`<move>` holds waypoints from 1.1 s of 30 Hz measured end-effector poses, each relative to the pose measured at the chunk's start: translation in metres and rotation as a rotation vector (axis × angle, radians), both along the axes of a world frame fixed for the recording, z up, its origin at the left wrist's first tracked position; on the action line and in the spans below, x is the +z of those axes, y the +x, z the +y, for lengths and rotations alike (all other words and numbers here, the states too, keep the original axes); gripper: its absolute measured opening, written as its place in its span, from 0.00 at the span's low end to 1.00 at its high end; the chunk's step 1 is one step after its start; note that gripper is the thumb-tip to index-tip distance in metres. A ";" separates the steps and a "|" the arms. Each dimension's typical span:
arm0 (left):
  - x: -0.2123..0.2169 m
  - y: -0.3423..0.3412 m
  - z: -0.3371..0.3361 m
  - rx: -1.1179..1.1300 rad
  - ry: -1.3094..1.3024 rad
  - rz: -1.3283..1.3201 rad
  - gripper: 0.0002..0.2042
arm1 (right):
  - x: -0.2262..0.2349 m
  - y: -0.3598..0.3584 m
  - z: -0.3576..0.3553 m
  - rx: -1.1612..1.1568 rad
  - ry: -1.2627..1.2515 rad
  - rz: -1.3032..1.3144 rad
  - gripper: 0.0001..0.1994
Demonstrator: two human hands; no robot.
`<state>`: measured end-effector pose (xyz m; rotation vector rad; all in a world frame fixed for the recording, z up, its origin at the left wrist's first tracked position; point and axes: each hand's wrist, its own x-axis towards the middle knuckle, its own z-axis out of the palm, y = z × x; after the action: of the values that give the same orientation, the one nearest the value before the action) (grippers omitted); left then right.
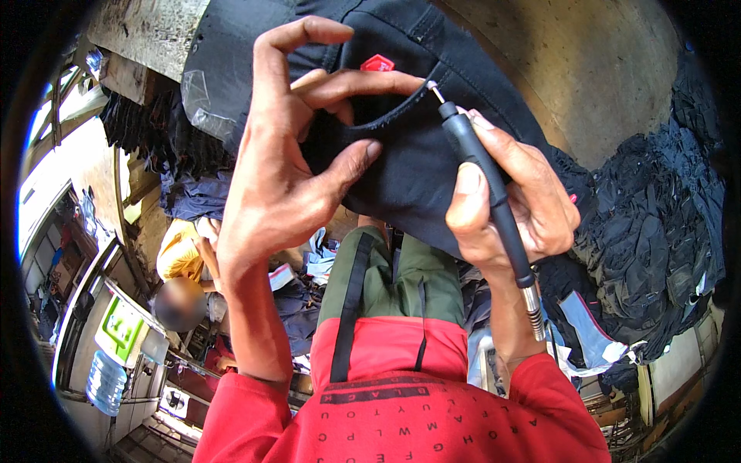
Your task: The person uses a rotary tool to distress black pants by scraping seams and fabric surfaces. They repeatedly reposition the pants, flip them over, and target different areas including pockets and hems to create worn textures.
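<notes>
A pair of black trousers (413, 170) lies across the work surface in front of me. My right hand (532, 193) is closed around a slim black rotary tool (480, 158), with its cable trailing down from the rear end. The tool's pale tip meets the curved pocket edge, which looks frayed. My left hand (282, 162) has its fingers apart, the thumb clear of the cloth. Its index finger stretches along inside the pocket opening, its tip close to the tool's tip. A red label (377, 62) sits just above that finger.
Dark garments are heaped (656, 239) at the right, and more hang at the left beneath a wooden board (147, 27). A person in a yellow top (179, 251) is at the left, near a green tray (122, 326) and a large water bottle (106, 382).
</notes>
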<state>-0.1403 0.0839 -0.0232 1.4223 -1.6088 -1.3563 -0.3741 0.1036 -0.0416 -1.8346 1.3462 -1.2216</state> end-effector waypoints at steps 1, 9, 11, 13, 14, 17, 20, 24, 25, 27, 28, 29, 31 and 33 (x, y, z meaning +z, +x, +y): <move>0.002 0.000 0.000 -0.007 0.013 -0.019 0.41 | 0.000 0.000 0.000 -0.002 0.005 0.007 0.15; 0.003 -0.003 -0.001 0.013 0.007 0.035 0.41 | 0.004 0.006 0.001 -0.055 0.022 0.016 0.15; 0.004 -0.003 -0.001 0.006 0.007 0.024 0.40 | 0.006 0.007 0.002 -0.074 0.052 0.016 0.15; 0.005 -0.003 -0.001 -0.017 -0.004 -0.013 0.40 | 0.007 0.007 0.002 -0.089 0.071 0.015 0.16; 0.005 -0.003 -0.001 -0.017 -0.008 -0.012 0.40 | 0.007 0.007 0.003 -0.094 0.072 0.015 0.16; 0.005 -0.003 -0.002 -0.026 -0.026 -0.009 0.39 | 0.007 0.008 0.004 -0.096 0.089 0.005 0.16; 0.004 -0.002 -0.003 -0.036 -0.030 -0.019 0.38 | 0.006 0.009 0.004 -0.091 0.078 -0.022 0.16; 0.004 -0.001 -0.003 -0.031 -0.048 -0.026 0.38 | 0.007 0.008 0.005 -0.040 0.062 -0.053 0.15; 0.004 -0.001 -0.002 -0.023 -0.040 -0.029 0.38 | 0.007 0.007 0.005 -0.031 0.059 -0.052 0.15; 0.004 -0.001 -0.001 -0.007 -0.009 -0.020 0.39 | 0.004 0.006 0.004 -0.037 0.059 -0.031 0.15; 0.004 -0.001 -0.001 -0.002 -0.001 -0.021 0.39 | 0.003 0.005 0.004 -0.027 0.042 -0.027 0.15; 0.004 -0.001 -0.001 0.008 0.017 -0.009 0.40 | 0.002 0.004 0.003 -0.018 0.031 -0.024 0.15; 0.004 -0.002 -0.002 0.018 0.019 0.012 0.40 | 0.000 0.003 0.004 -0.003 0.018 -0.024 0.14; 0.005 -0.003 -0.003 0.008 0.000 0.017 0.41 | -0.001 0.002 0.004 0.010 0.012 -0.033 0.15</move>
<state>-0.1428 0.0809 -0.0185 1.4117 -1.5912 -1.3600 -0.3716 0.1077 -0.0422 -1.8036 1.3222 -1.2309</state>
